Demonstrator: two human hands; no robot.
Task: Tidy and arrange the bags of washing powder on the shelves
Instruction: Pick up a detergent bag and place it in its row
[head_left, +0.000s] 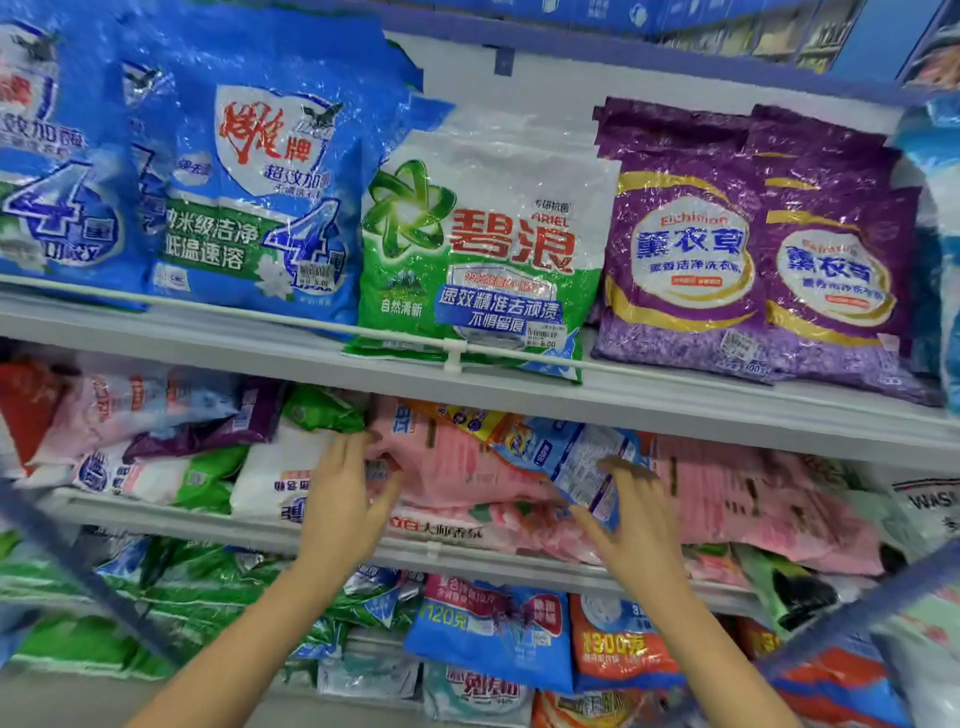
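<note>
the right grip (634, 512), lower middle of the frame, has fingers curled over and thumb under the corner of a blue and white bag (571, 457), pinching it where it lies tilted on the pink bags (467, 478). the left grip (340, 499), just left of it, is spread, straight fingers laid on the pink stack's left edge. motion blur softens both contacts. likely trouble: the plastic looks slick, so a corner pinch may slip, or a tug may drag the loose pile over the front rail (208, 522). bags on this shelf lie flat, jumbled, mixed in colour and brand. those on the upper shelf (675, 405) stand upright in rows.
</note>
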